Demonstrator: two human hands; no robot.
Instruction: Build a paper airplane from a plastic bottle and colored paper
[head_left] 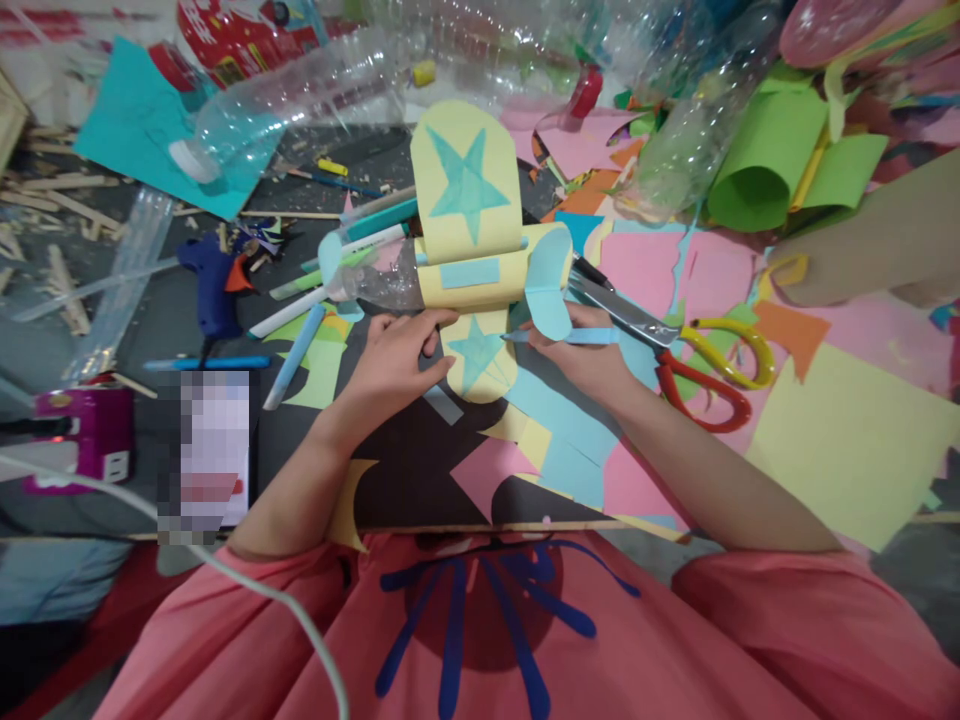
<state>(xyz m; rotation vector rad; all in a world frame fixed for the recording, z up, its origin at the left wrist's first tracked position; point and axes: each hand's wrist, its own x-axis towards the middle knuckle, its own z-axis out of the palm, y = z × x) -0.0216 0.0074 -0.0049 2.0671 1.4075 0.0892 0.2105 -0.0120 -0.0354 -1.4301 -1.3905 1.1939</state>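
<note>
A toy plane made from a clear plastic bottle (382, 273) lies crosswise, its body wrapped in yellow paper. The far yellow paper wing (442, 225) carries a blue-green star. A similar star (474, 352) is on the near wing, with some edges looking unfilled. My right hand (574, 365) grips a light blue marker (596, 337), its tip at this star's right point. My left hand (401, 360) rests against the left edge of the near wing, thumb and forefinger spread apart, other fingers curled. A light blue paper tail (549, 280) stands at the plane's right end, close above my right hand.
Scissors (667, 345) with red and yellow handles lie beside my right forearm. Several markers (300, 345) sit left of the plane. Further left are a blue glue gun (214, 285) and a phone (217, 430). Plastic bottles (292, 95) crowd the back; paper scraps (499, 470) cover the right side.
</note>
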